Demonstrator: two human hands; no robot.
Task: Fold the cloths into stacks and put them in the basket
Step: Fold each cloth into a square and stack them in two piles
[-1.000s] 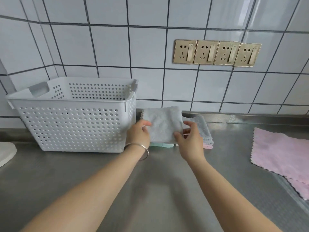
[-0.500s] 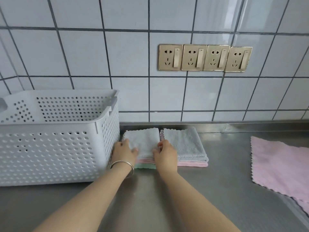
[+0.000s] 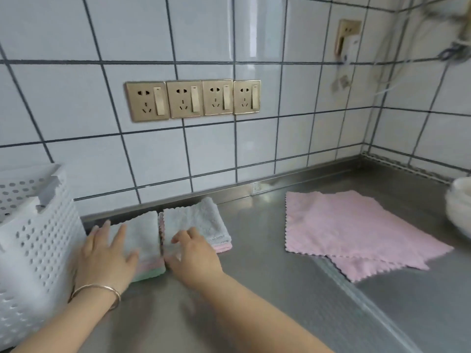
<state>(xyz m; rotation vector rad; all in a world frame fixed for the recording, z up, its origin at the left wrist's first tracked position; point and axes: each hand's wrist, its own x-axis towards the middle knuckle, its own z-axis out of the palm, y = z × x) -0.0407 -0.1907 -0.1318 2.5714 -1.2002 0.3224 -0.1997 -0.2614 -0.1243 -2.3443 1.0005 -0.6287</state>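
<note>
Two stacks of folded cloths lie side by side by the wall on the steel counter (image 3: 280, 289). The left stack (image 3: 146, 233) has a grey cloth on top, with pink and green layers under it. My left hand (image 3: 104, 253) rests flat on it, fingers spread, bracelet on the wrist. The right stack (image 3: 201, 220) is grey on top with pink at the bottom. My right hand (image 3: 192, 253) lies at its near left corner, fingers loosely apart, gripping nothing. Two flat pink cloths (image 3: 351, 230) overlap on the counter to the right. The white perforated basket (image 3: 33, 245) stands left of the stacks.
A row of gold wall sockets (image 3: 192, 99) sits on the tiled wall above the stacks. A white bowl (image 3: 458, 207) stands at the far right edge. Another socket with a white plug (image 3: 349, 39) and cables is in the right corner.
The grey cloth held up a second ago now lies on the left stack. Both hands have flattened and loosened on the stacks. The view has swung right, showing the pink cloths and the corner.
</note>
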